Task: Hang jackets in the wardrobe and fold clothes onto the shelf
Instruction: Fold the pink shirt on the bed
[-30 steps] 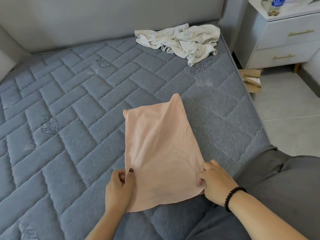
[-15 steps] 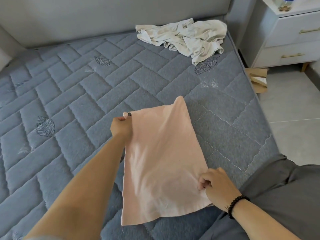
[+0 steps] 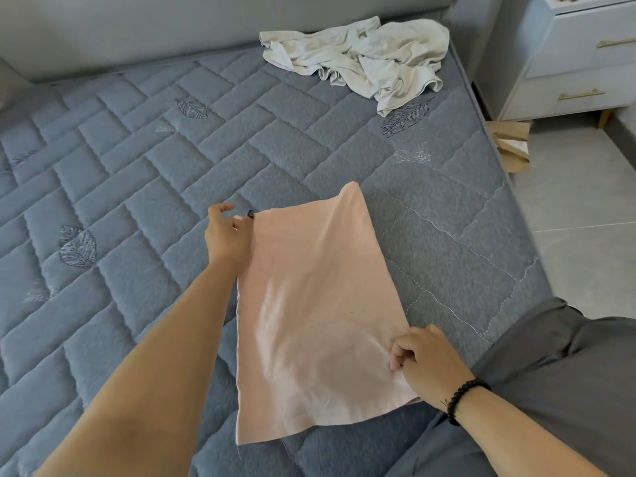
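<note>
We see a grey-blue quilted mattress that fills most of the view, with small stitched leaf patterns here and there. At its far edge stands a grey padded headboard. On the right, beside the bed, there is a pale nightstand with two drawers and thin gold handles. Between the nightstand and the bed, on the light tiled floor, lies something brown, perhaps a piece of cardboard.
</note>
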{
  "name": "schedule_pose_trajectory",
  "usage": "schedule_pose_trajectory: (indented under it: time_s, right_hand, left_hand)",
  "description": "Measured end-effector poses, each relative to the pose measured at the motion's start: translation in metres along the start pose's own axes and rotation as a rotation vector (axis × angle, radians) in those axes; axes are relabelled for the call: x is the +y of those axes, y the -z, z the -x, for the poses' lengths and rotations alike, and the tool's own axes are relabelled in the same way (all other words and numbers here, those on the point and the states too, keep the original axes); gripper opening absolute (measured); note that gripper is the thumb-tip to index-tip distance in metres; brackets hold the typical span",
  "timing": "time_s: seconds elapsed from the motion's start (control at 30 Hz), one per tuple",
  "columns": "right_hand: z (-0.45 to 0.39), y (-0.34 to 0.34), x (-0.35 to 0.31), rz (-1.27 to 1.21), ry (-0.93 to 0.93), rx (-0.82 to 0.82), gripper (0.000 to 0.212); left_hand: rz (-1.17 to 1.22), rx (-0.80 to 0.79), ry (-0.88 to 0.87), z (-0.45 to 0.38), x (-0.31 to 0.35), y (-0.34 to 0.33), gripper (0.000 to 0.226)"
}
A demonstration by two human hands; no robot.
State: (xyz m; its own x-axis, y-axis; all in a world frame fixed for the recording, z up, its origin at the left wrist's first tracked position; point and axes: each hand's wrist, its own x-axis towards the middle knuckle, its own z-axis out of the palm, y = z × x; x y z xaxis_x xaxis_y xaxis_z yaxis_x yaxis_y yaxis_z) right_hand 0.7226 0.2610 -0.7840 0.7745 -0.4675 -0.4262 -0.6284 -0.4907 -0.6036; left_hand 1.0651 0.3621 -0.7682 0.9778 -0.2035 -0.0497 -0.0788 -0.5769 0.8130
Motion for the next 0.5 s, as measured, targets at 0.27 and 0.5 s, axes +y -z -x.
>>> schedule_pose_trajectory:
  time_s: [0.27, 0.5]
  right_hand:
    - [0.0, 0.002, -0.002, -0.013, -0.025, -0.005, 0.047]
    - [0.0, 0.003, -0.002, -0.05, -0.062, -0.005, 0.042]
  left_hand:
    - [0.125, 0.275, 0.09, 0.009, -0.015, -0.003, 0.03]
    - [-0.237, 0.268, 0.018, 0.023, -0.001, -0.016, 0.03]
